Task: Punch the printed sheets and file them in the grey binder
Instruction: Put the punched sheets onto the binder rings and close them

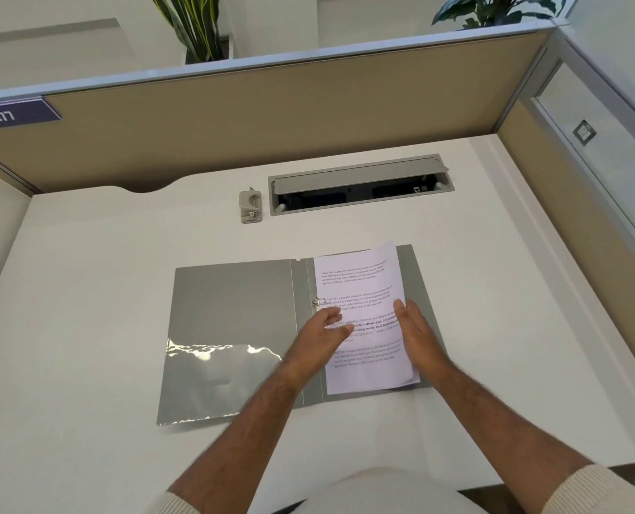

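Grey binder open, white desk, beige partition

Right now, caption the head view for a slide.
Both hands settle printed sheets in the open grey binder; hole punch behind.

White desk, tan cubicle partitions

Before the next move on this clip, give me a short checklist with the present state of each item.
1. Grey binder lies open flat: ok.
2. Printed sheets on the right half of the binder: ok.
3. Sheets threaded on the ring: cannot tell.
4. Sheets square to the binder: not ok, tilted.
5. Left hand and right hand both on the sheets: ok.
6. Hole punch set aside, clear of the binder: ok.
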